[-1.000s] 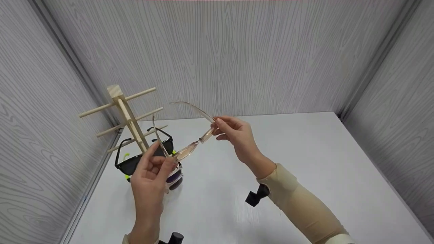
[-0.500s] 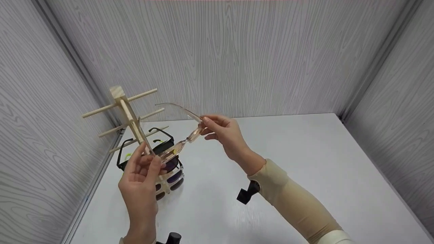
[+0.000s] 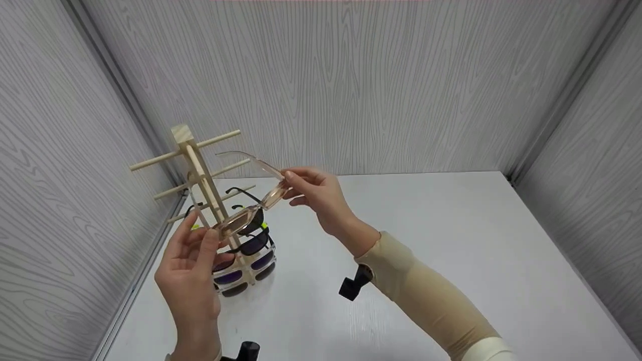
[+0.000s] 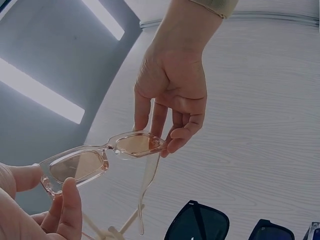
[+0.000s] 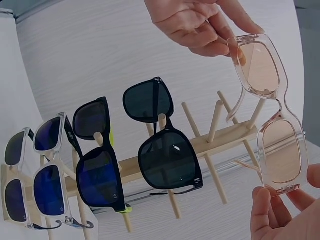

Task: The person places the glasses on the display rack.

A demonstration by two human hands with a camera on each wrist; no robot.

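Clear-framed sunglasses with peach lenses [image 3: 235, 223] are held up between both hands, temples unfolded and pointing away toward the rack. My left hand [image 3: 188, 265] pinches the frame's left corner by the hinge, its index finger along that temple. With thumb and fingers, my right hand [image 3: 318, 198] grips the opposite corner. In the left wrist view the peach sunglasses [image 4: 77, 167] span both hands. Just behind them stands a wooden rack [image 3: 200, 175] with dowel pegs; its upper pegs carry no glasses. The right wrist view shows the sunglasses [image 5: 282, 150] beside the rack's upper end.
Lower on the rack hang black sunglasses [image 5: 170, 160], blue-lensed ones with lime temple tips [image 5: 100, 177], and clear-framed pairs [image 5: 49, 190]. The rack stands at the left of a white table [image 3: 401, 250], near grey wood-grain walls [image 3: 351, 85].
Both hands have moved left with the peach sunglasses, bringing them in front of the rack's post. The grips look the same. The view has shifted slightly.
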